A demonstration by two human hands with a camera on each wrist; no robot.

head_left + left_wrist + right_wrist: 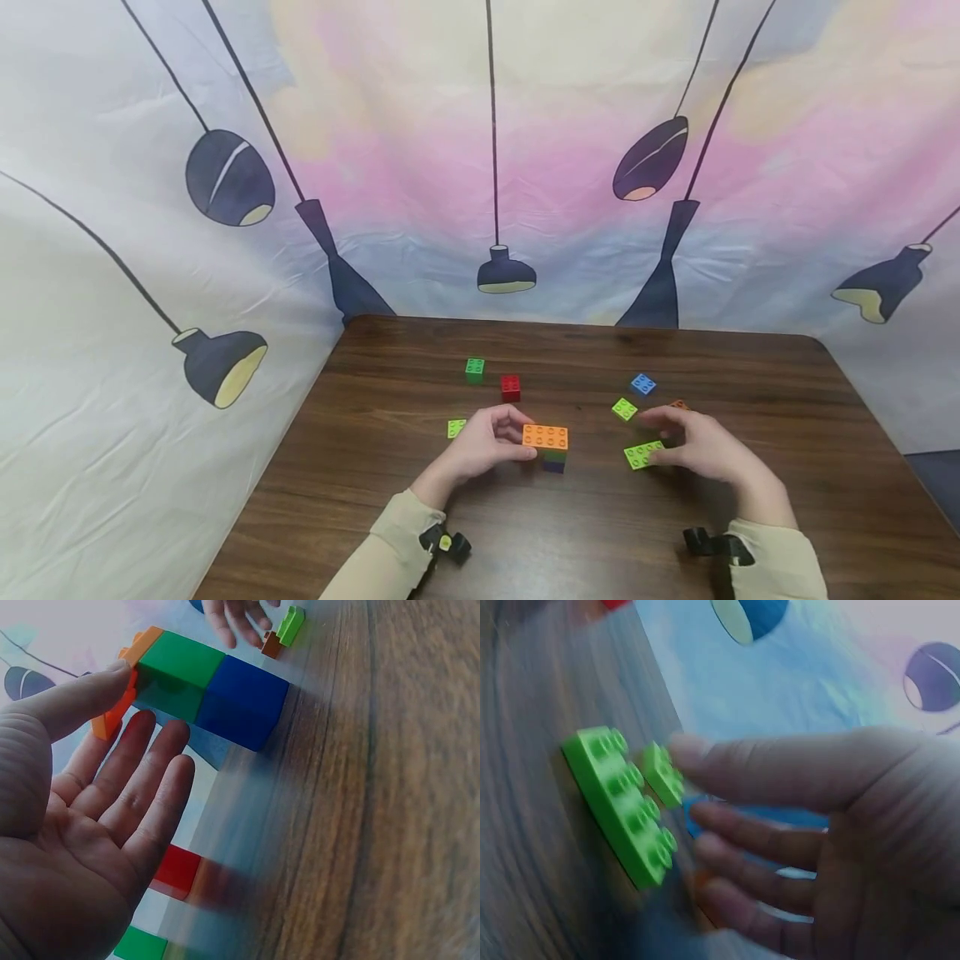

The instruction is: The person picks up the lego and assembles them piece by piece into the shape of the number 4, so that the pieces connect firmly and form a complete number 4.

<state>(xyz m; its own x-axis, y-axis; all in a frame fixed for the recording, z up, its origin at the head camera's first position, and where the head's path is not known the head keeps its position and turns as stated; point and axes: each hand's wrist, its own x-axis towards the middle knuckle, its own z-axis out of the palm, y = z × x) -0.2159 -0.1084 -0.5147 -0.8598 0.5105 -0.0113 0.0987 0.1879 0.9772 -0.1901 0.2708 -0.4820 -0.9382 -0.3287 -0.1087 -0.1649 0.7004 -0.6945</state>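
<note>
My left hand (480, 446) pinches one end of a long orange building brick (545, 434) between thumb and fingers. That brick tops a stack, with a green brick (184, 667) beneath it and a dark blue brick (244, 703) at the bottom. Whether the stack touches the table cannot be told. To the right, my right hand (708, 446) hovers by a long lime brick (619, 806), its fingers loosely bent and holding nothing. Just beyond lie a small lime brick (624, 409) and a blue brick (642, 383). An orange brick (679, 405) is partly hidden behind the right hand.
On the wooden table (525, 542), a green brick (475, 371) and a red brick (511, 388) lie beyond the left hand. Another lime brick (456, 428) sits left of that hand, partly covered. A printed cloth (420, 275) hangs behind the table.
</note>
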